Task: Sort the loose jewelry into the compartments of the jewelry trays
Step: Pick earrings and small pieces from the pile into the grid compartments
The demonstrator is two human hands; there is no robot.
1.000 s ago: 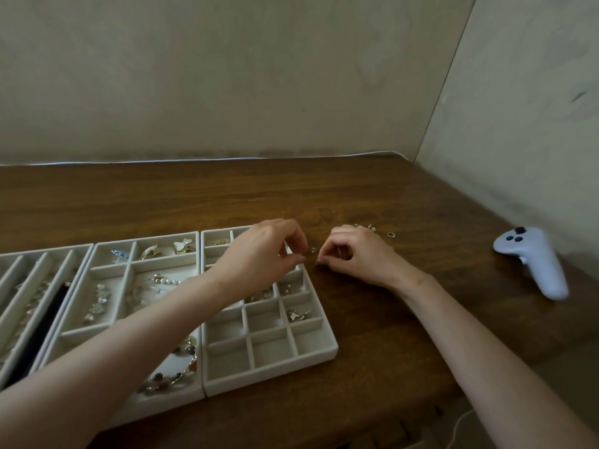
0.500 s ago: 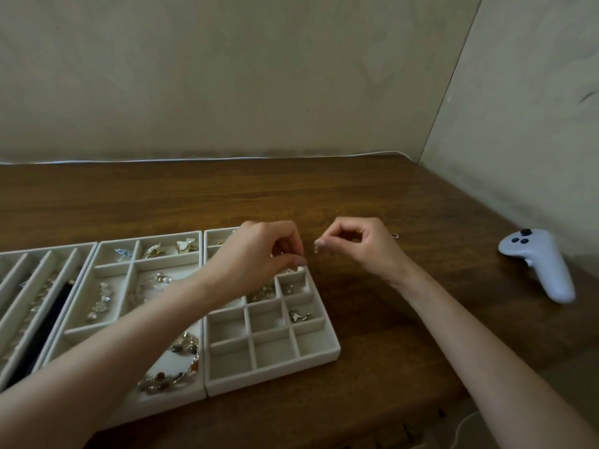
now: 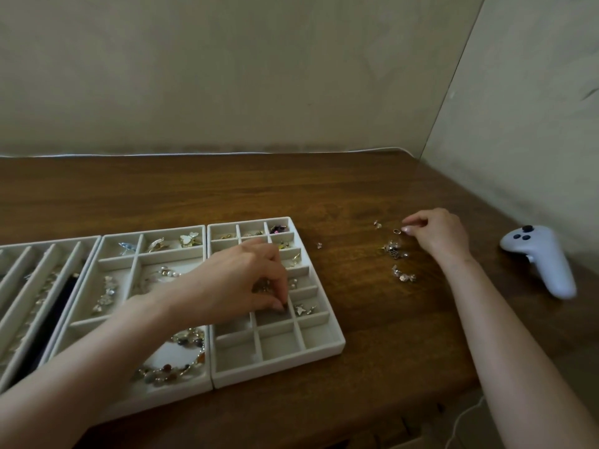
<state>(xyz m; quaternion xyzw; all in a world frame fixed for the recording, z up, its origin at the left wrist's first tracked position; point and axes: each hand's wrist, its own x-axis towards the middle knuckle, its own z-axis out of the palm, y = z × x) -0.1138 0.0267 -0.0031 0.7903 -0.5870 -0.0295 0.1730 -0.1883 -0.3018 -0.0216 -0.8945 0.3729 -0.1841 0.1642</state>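
Now the left hand pinches a piece for dropping into the tray, the right hand at two o'clock seemingly pinching loose jewelry.

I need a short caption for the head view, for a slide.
Left hand, fingers pinched, in a tray compartment; right hand beside loose jewelry.

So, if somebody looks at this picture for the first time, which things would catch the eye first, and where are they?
Most likely the two hands: the left hand reaches with curled fingers into a middle compartment of the white grid tray, while the right hand is at the loose jewelry scattered on the wooden table to the right of that tray. The white controller near the right wall also stands out.
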